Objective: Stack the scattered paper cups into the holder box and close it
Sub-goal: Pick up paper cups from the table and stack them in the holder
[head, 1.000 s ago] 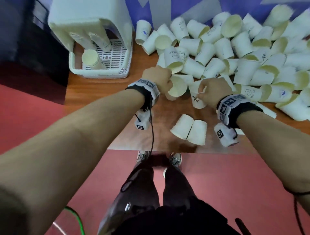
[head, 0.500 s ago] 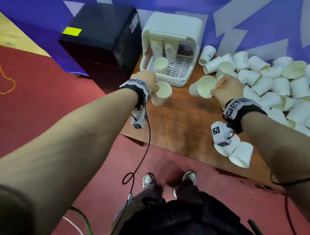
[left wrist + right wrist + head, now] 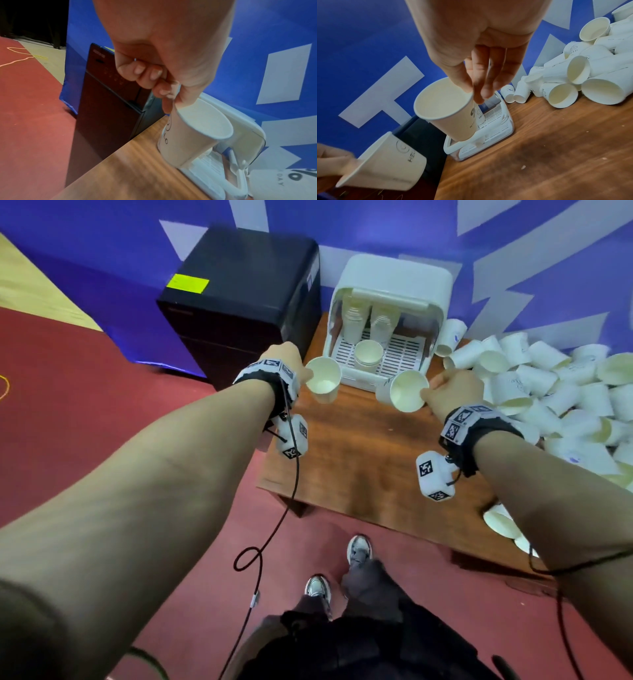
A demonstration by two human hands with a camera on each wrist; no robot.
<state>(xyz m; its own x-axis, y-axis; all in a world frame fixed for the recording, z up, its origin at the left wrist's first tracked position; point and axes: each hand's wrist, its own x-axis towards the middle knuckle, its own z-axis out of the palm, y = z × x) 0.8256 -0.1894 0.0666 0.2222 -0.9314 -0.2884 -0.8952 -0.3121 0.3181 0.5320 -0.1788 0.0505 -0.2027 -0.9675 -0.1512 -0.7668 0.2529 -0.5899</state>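
Hands [image 3: 287, 361] [image 3: 452, 392] pinch cups [image 3: 323, 383] (one each) near holder box [image 3: 390, 285].

We see white paper cups [image 3: 534, 381] with cream insides beside the white holder box [image 3: 390, 285] on the brown wood-grain bench [image 3: 359, 457]; behind it, a blue wall [image 3: 102, 251] with pale shapes.

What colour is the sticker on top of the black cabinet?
Yellow-green. The sticker lies on the cabinet top; the head view shows it best.
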